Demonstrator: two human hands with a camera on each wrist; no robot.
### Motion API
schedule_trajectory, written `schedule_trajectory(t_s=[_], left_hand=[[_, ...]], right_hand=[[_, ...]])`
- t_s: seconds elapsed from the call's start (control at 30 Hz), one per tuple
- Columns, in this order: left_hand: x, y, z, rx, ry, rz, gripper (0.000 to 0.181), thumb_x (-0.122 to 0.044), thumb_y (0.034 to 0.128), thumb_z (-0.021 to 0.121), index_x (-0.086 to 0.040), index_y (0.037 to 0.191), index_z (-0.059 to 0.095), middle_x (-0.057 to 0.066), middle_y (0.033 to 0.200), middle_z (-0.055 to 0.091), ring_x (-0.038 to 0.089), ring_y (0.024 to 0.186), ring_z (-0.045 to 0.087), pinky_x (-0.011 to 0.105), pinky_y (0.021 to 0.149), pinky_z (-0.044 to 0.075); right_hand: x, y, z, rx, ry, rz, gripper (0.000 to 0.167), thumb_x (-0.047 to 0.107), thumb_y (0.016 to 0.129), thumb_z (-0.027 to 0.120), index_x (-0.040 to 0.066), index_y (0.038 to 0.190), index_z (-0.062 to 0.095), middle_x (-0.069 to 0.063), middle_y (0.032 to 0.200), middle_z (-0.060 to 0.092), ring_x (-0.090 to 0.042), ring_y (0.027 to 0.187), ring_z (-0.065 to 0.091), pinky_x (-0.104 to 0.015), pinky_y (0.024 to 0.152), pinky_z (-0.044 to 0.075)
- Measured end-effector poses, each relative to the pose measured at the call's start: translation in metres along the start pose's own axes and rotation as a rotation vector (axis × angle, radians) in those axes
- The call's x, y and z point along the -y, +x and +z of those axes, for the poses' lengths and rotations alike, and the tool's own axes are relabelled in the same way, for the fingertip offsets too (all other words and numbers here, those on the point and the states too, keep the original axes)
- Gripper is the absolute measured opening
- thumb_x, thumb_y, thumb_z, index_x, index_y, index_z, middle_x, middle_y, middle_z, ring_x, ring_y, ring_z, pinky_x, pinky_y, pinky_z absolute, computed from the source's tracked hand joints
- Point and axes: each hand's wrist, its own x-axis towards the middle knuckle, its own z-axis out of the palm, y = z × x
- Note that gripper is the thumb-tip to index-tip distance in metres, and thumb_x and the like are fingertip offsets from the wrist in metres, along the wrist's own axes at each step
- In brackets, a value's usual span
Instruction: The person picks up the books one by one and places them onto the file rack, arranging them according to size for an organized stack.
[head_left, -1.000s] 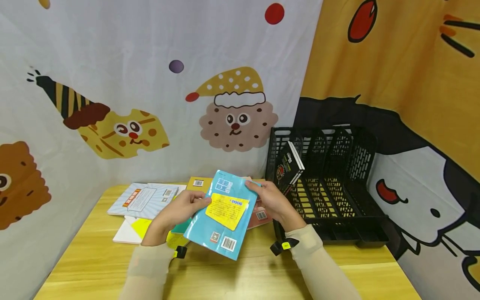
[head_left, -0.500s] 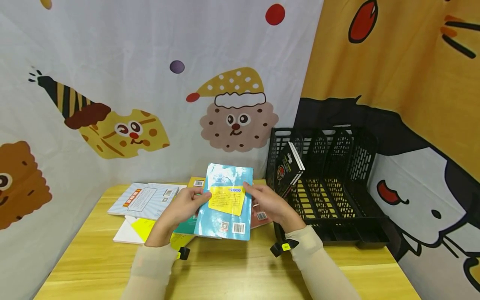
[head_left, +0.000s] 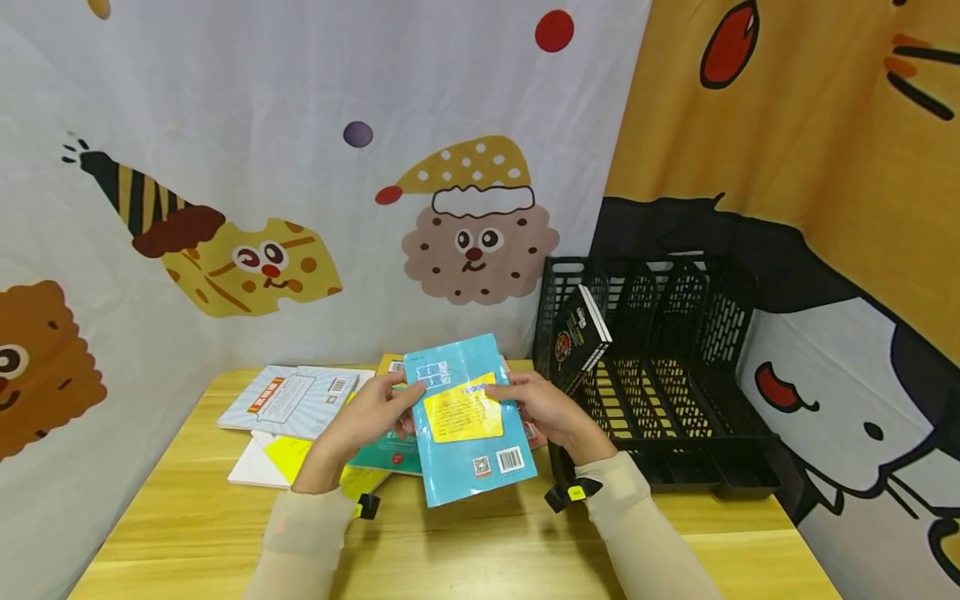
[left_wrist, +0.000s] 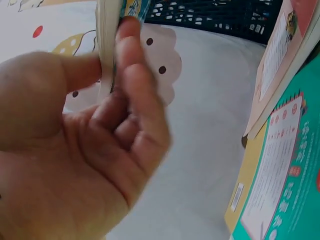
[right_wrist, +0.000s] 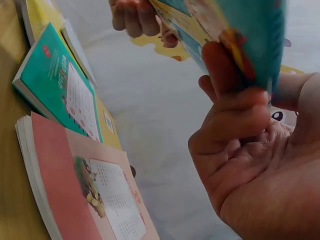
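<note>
A blue book (head_left: 467, 467) with a yellow panel and a barcode on its cover is held up over the table between both hands. My left hand (head_left: 372, 414) pinches its left edge, thumb on the cover and fingers behind. On the opposite edge my right hand (head_left: 545, 410) grips it the same way. In the left wrist view the book's page edges (left_wrist: 106, 42) sit between thumb and fingers of the left hand (left_wrist: 95, 135). The right wrist view has the right hand's (right_wrist: 250, 140) fingers curled against the book's colourful other cover (right_wrist: 250, 30).
Behind the hands lie a pale blue book (head_left: 288, 400), a green book (right_wrist: 55, 75), a pink book (right_wrist: 55, 170) and several others on the wooden table (head_left: 420, 550). A black file rack (head_left: 660, 450) stands at the right, with black books (head_left: 576, 337) leaning in its left slot.
The blue book has swung between the hands: its bottom edge pointed lower left, then stood nearly upright, and now tilts with its bottom toward the right. Both hands have kept hold of it.
</note>
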Motion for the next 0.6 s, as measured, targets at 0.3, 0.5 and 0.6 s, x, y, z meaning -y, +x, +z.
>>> schedule_trajectory(t_s=[0.3, 0.5, 0.6], left_hand=[[-0.0072, -0.0016, -0.0016, -0.099, -0.071, -0.006, 0.047, -0.037, 0.1154, 0.061, 0.003, 0.139, 0.054, 0.005, 0.066, 0.064, 0.022, 0.063, 0.066, 0.028, 0.063, 0.052], [-0.0069, 0.0004, -0.0012, -0.111, -0.093, 0.001, 0.034, -0.035, 0.1156, 0.061, -0.002, 0.124, 0.058, 0.005, 0.067, 0.062, 0.026, 0.063, 0.067, 0.027, 0.06, 0.051], [-0.0055, 0.0004, -0.0006, -0.105, -0.068, 0.017, 0.033, -0.036, 0.1155, 0.062, -0.005, 0.107, 0.052, 0.006, 0.065, 0.057, 0.026, 0.062, 0.066, 0.027, 0.06, 0.049]], right_hand=[[0.0015, -0.0018, 0.0003, 0.051, -0.107, -0.002, 0.055, 0.051, 0.115, 0.056, 0.01, 0.151, 0.065, -0.013, 0.121, 0.082, -0.025, 0.094, 0.084, -0.037, 0.08, 0.068], [0.0031, -0.0032, -0.0019, 0.098, -0.179, 0.002, 0.054, 0.05, 0.114, 0.059, 0.006, 0.143, 0.07, -0.013, 0.117, 0.083, -0.026, 0.093, 0.085, -0.04, 0.081, 0.069], [0.003, -0.0032, -0.0021, 0.087, -0.197, -0.018, 0.051, 0.049, 0.114, 0.059, 0.009, 0.144, 0.07, -0.013, 0.12, 0.083, -0.028, 0.094, 0.085, -0.041, 0.083, 0.069]])
